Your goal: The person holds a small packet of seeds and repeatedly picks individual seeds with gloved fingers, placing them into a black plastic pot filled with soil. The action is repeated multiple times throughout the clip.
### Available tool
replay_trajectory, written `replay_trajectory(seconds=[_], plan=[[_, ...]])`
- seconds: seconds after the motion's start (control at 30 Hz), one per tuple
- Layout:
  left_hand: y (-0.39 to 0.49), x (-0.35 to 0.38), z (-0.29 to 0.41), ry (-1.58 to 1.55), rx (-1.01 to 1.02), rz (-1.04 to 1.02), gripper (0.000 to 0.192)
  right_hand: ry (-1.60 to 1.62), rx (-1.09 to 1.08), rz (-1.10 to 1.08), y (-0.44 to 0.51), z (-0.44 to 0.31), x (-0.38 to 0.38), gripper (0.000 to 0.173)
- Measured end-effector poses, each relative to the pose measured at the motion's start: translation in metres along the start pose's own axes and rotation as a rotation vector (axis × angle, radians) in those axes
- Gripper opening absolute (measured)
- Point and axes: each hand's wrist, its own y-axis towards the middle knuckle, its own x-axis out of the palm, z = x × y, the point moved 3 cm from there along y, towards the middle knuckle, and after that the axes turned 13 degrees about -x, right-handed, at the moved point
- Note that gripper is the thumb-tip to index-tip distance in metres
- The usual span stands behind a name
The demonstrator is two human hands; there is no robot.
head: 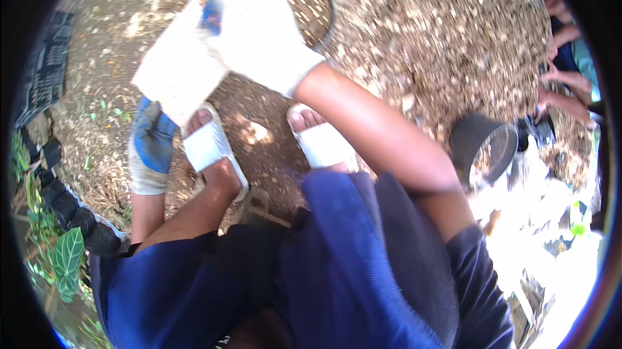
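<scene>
My right hand [265,33], in a pale knit glove with blue on the palm side, grips the upper end of a pale bag or sheet [177,64]. Bright light and blur hide the detail of its fingers. Below that pale piece, my left hand [153,137] in a blue-coated glove touches its lower edge; the fingertips are partly hidden, so its hold is unclear. Partly behind my right hand lies a round dark container [332,13], with small yellowish pieces [308,1] in it.
Two sandalled feet [201,147] rest on soil between my arms. Wood chips [437,23] cover the ground at upper right. A black plant pot [478,147] lies tipped at right, near white plastic [529,174]. Other people's arms [568,81] show at the right rim. Black bags [80,218] and plants line the left.
</scene>
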Motion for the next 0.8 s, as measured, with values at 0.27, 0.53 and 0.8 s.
replay_trajectory(seconds=[0.27,0.53,0.8], plan=[[-0.008,0.018,-0.003,-0.122,0.041,0.023,0.046,0.091,0.394,0.154,0.000,0.105,-0.069,0.013],[-0.008,0.018,-0.007,-0.223,0.017,0.069,0.040,0.213,0.347,-0.274,0.000,0.117,-0.025,0.030],[-0.010,0.017,-0.008,-0.258,0.024,0.064,0.040,-0.143,0.030,-0.527,0.014,0.107,-0.007,0.033]])
